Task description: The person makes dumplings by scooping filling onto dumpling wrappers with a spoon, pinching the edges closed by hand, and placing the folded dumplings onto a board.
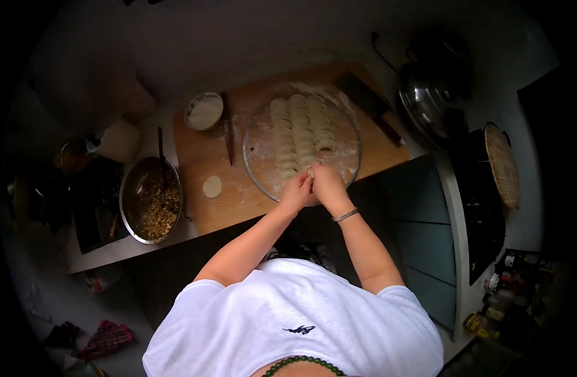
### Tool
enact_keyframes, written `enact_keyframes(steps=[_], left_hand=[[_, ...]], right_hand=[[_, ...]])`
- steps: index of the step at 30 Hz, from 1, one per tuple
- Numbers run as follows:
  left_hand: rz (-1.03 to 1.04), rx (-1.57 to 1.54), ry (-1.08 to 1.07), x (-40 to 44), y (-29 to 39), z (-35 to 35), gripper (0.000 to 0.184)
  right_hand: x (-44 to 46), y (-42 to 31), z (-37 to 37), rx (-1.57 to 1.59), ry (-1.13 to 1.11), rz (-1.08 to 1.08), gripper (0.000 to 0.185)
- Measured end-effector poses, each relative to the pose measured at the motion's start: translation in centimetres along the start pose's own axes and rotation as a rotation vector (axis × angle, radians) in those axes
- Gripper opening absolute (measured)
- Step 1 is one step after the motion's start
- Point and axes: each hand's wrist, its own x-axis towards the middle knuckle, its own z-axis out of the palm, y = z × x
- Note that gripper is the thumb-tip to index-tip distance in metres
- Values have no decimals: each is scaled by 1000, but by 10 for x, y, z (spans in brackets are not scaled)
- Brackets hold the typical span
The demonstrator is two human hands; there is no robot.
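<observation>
My left hand [296, 191] and my right hand [328, 185] meet over the near edge of a round glass tray [254, 160]. Their fingers are pinched together around a dumpling [311, 173], mostly hidden between them. Behind them on the tray, rows of folded dumplings [299, 122] overlap one another, with flour dusted around. One round dough wrapper [212, 186] lies flat on the wooden board [194, 157] to the left. Farther left stands a metal bowl of chopped filling [157, 204] with a utensil handle sticking up at its back.
A small bowl of flour [204, 112] and a thin rolling pin [228, 135] are at the board's back left. A cleaver [370, 103] lies at its right corner. Beyond are a lidded metal pan [430, 100], a woven round tray [502, 164] and several bottles [499, 295].
</observation>
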Motion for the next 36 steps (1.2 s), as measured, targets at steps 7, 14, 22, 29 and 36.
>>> enact_keyframes(steps=[7,14,22,29,36], left_hand=[[14,-258,-33,-18,17,12,46],[12,-195,113,-68,9,-53,39],[-49,-172,342,-118,3,-98,34],[-98,-130,389,-152,-10,-113,27],[-32,-190,414,-183,-20,-136,25]], right_hand=[[39,77,8,-217,235,-80,23],[56,79,3,-244,203,-159,24],[48,90,-19,-86,330,-240,39],[27,-21,30,243,237,-254,24],[54,-144,176,265,42,-559,23]])
